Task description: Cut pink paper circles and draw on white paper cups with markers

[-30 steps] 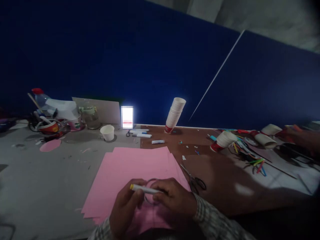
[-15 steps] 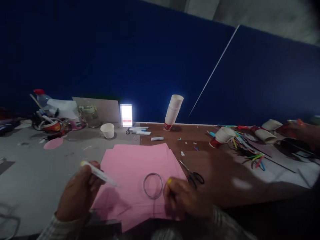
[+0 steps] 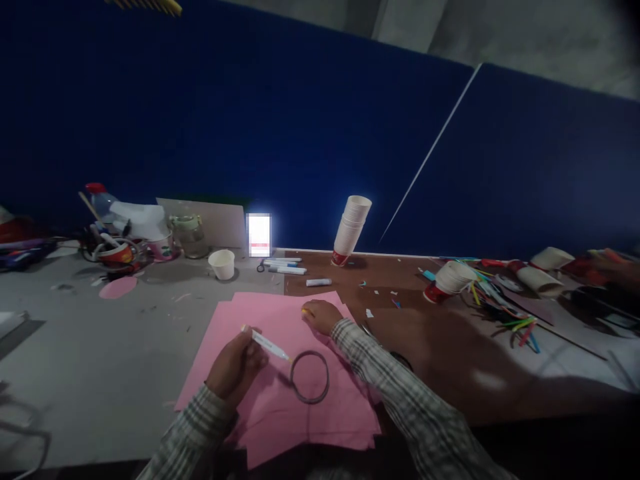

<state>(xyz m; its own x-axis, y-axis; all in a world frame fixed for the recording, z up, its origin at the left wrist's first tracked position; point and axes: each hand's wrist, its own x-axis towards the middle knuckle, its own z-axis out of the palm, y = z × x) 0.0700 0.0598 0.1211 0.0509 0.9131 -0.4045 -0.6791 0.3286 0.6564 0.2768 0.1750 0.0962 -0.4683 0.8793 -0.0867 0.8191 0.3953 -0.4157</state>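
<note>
My left hand [image 3: 234,367] grips a white marker [image 3: 269,344] with a yellow back end. Its tip points right and down, at or just above the upper left edge of a thin grey ring [image 3: 328,377]. The ring lies on a stack of pink paper sheets [image 3: 270,310]. My right hand [image 3: 323,316] rests on the upper right part of the pink paper, fingers curled. A small yellow piece [image 3: 305,311], which looks like the marker's cap, shows at its fingertips. Scissors [image 3: 401,361] are partly hidden behind my right sleeve.
Behind the paper lie several markers [image 3: 287,271] and a white paper cup [image 3: 221,265]. A tall stack of paper cups [image 3: 352,225] leans near the blue partition [image 3: 300,120]. Coloured pipe cleaners [image 3: 523,325] and tipped cups [image 3: 453,277] are at the right. A glass jar [image 3: 189,235] stands at the left.
My right hand has moved from beside the ring up to the top of the paper, its sleeve now over the scissors. My left hand has moved right, bringing the marker tip to the ring.
</note>
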